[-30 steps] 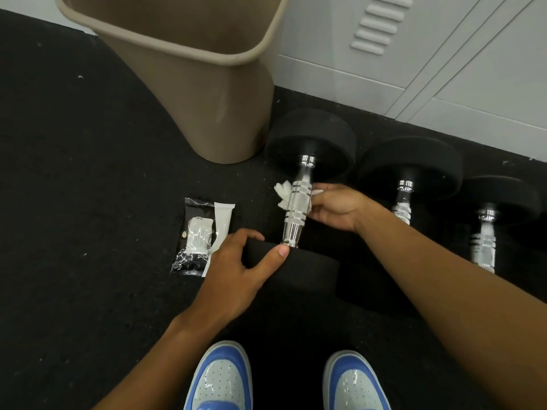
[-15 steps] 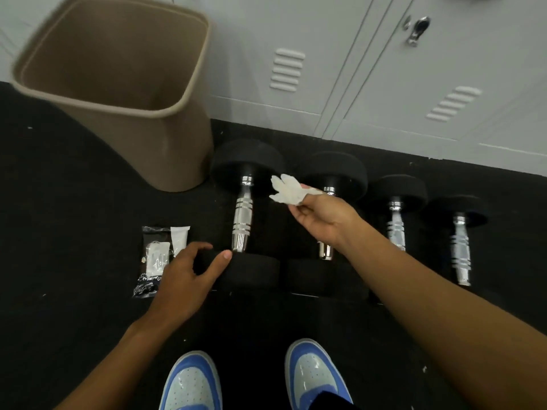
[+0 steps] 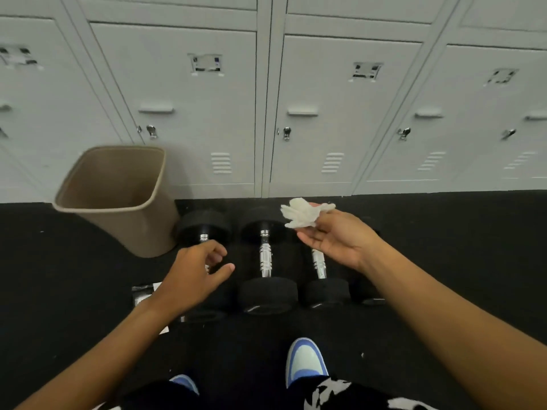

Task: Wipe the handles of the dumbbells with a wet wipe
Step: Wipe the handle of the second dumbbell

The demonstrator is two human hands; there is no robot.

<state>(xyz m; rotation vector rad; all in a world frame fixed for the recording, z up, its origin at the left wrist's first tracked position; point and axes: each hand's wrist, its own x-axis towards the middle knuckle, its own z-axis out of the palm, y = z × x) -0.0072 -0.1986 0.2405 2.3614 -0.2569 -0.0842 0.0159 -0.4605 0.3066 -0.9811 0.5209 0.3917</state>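
While right hand (image 3: 337, 238) fingers pinch one wipe (image 3: 305, 213), left hand (image 3: 194, 273) fingers hang loosely curled; four dumbbells (image 3: 266, 261), one bin (image 3: 118, 196).

The black dumbbell with its ridged chrome handle (image 3: 265, 255) has glossy, mirror-bright metal between matt, rubbery-looking end weights. The crumpled white wet wipe (image 3: 302, 213) looks soft and fibrous, and the tan plastic waste bin (image 3: 118, 199) is smooth with a dull sheen. The pale grey metal lockers (image 3: 340, 113) look painted and satin-smooth, above a black, rough, speckled floor mat (image 3: 444, 232).
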